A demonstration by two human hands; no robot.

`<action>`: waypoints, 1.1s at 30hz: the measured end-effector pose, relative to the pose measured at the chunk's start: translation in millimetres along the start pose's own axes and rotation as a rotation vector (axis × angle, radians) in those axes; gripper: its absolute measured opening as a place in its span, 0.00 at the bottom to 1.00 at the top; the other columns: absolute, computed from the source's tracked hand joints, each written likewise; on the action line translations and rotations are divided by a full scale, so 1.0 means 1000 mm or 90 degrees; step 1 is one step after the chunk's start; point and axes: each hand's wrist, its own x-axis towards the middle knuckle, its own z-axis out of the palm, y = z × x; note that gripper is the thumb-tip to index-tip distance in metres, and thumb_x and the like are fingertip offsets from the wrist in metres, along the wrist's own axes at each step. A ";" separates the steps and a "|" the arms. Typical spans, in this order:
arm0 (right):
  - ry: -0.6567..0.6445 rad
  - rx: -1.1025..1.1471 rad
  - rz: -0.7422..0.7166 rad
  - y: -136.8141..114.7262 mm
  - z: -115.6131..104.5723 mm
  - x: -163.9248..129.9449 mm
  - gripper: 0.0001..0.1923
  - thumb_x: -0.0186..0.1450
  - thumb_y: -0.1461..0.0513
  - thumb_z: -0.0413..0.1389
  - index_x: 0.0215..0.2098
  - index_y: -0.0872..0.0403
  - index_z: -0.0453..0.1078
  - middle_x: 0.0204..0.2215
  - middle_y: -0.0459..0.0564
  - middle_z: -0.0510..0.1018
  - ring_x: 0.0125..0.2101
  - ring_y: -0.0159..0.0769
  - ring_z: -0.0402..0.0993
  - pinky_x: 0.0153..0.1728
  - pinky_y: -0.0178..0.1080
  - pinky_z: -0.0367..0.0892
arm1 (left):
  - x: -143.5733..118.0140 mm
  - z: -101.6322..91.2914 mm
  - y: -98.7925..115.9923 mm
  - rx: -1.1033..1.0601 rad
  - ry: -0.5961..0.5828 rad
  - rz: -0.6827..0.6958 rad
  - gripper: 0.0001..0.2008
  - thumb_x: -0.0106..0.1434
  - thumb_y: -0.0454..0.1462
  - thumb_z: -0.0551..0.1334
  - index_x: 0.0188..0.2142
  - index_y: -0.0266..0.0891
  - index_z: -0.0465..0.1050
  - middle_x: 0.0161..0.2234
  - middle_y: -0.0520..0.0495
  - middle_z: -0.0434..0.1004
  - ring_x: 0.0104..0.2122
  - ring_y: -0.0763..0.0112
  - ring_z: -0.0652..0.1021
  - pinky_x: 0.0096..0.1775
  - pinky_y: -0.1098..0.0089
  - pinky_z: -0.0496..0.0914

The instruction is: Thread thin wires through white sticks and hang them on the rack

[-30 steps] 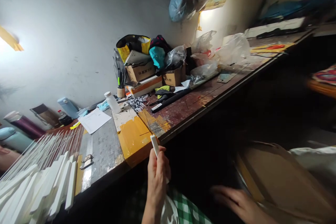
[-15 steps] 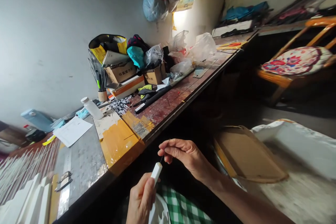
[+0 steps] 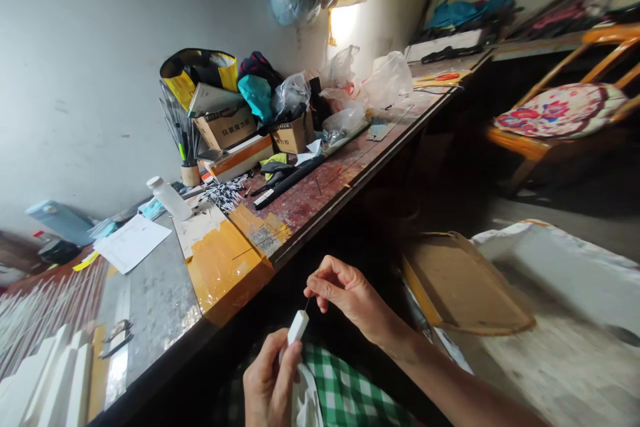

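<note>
My left hand (image 3: 273, 373) is wrapped round a white faceted stick (image 3: 298, 326), its upper end tilted up and to the right. Just above that end, my right hand (image 3: 340, 287) pinches a thin dark wire-like strand (image 3: 307, 303) between thumb and fingertips. The strand's lower tip meets the top of the white stick; whether it goes inside I cannot tell. Below both hands lie a green checked cloth (image 3: 345, 387) and some white cloth (image 3: 306, 400) over my lap.
A long workbench (image 3: 220, 273) runs diagonally, bearing a white bottle (image 3: 170, 198), a paper sheet (image 3: 133, 243), small black-and-white pieces (image 3: 227, 195) and boxes (image 3: 225, 128). White strips (image 3: 60, 380) lie lower left. At right are a cardboard tray (image 3: 465, 283) and a cushioned chair (image 3: 560, 110).
The view has shifted slightly. My right hand has come a little lower and closer to the white stick, and less of the strand shows above the fingers. My left hand keeps its grip.
</note>
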 end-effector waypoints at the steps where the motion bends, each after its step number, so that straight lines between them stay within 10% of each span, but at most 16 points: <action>1: -0.001 -0.005 -0.002 0.001 0.000 0.000 0.17 0.61 0.52 0.62 0.27 0.54 0.65 0.26 0.44 0.79 0.20 0.25 0.67 0.24 0.32 0.65 | 0.001 0.001 0.000 -0.009 -0.002 -0.004 0.14 0.58 0.48 0.66 0.34 0.40 0.78 0.21 0.53 0.65 0.21 0.75 0.65 0.25 0.75 0.59; 25: -0.048 -0.082 0.005 0.011 0.002 0.011 0.19 0.62 0.49 0.60 0.27 0.55 0.65 0.24 0.45 0.79 0.20 0.27 0.69 0.23 0.31 0.66 | 0.000 -0.001 -0.015 -0.008 0.041 -0.006 0.17 0.58 0.51 0.65 0.33 0.38 0.77 0.20 0.53 0.65 0.20 0.76 0.63 0.23 0.75 0.57; 29: -0.068 -0.368 -0.186 0.006 -0.002 0.044 0.19 0.73 0.53 0.45 0.31 0.54 0.68 0.28 0.48 0.79 0.29 0.32 0.75 0.33 0.35 0.71 | 0.004 -0.010 -0.014 -0.103 0.072 -0.044 0.23 0.56 0.55 0.65 0.36 0.36 0.77 0.17 0.55 0.62 0.16 0.79 0.59 0.19 0.76 0.52; 33: -0.099 -0.597 -0.342 0.008 -0.003 0.101 0.09 0.70 0.64 0.50 0.43 0.55 0.72 0.42 0.53 0.79 0.45 0.40 0.72 0.50 0.43 0.66 | 0.005 -0.024 -0.018 -0.166 0.167 -0.174 0.29 0.51 0.60 0.65 0.38 0.38 0.77 0.15 0.57 0.59 0.14 0.81 0.57 0.17 0.78 0.50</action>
